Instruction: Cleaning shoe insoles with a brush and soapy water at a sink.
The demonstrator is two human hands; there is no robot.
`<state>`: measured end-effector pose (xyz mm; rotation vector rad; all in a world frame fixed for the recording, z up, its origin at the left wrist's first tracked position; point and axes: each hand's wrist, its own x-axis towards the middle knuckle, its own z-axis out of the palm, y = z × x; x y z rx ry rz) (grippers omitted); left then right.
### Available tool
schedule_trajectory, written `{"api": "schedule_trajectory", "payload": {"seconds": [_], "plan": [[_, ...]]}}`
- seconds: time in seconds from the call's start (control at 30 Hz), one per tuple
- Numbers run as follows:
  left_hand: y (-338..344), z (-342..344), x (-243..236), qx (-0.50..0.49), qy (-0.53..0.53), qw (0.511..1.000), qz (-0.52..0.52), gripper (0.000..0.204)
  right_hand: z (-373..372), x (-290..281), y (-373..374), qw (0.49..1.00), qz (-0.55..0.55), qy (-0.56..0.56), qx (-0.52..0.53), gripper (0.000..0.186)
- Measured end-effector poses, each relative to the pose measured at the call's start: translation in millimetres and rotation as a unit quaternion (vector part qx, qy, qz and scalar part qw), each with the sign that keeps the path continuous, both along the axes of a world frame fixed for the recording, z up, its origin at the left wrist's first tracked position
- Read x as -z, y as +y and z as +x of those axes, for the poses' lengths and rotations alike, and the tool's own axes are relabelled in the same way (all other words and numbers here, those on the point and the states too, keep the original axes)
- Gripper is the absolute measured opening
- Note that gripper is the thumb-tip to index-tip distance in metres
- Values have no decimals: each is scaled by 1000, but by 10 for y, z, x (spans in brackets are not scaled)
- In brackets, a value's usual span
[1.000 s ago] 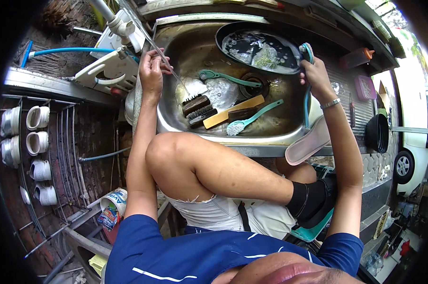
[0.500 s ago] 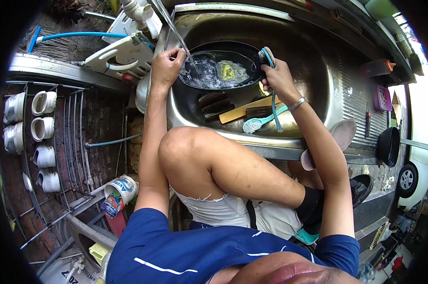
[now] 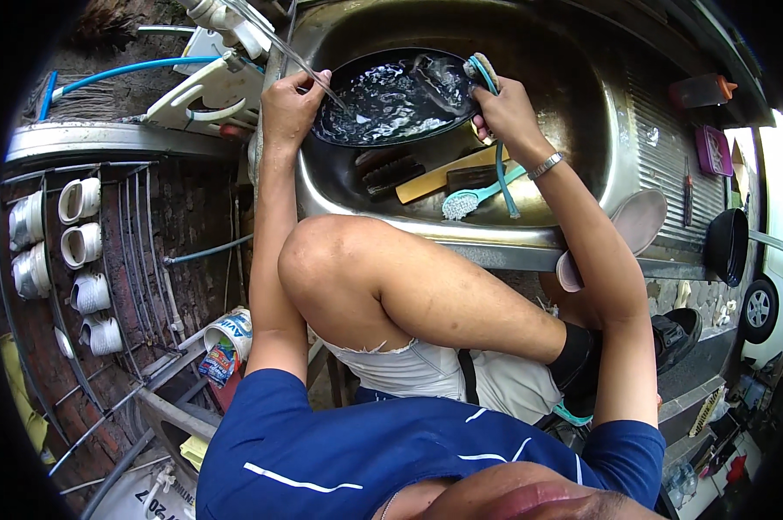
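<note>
The left hand (image 3: pixel 293 111) pinches the left rim of a black oval basin (image 3: pixel 383 143) holding water, whose long axis spans crosswise between both hands, neither nearer, to the right hand (image 3: pixel 506 111), closed around a blue-handled brush (image 3: pixel 507 195) at the basin's right end.

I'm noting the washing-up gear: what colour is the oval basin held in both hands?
The oval basin is black, best seen in the head view.
</note>
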<state>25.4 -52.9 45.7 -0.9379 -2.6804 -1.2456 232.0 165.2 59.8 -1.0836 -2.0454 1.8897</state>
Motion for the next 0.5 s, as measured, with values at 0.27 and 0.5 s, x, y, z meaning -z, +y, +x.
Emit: {"api": "schedule_trajectory", "payload": {"seconds": [0.27, 0.5], "plan": [[16, 9, 23, -9, 7, 1000, 0, 31, 14, 71, 65, 999, 30, 1, -11, 19], [-10, -21, 43, -8, 17, 1000, -11, 32, 6, 40, 59, 999, 32, -2, -19, 18]]}}
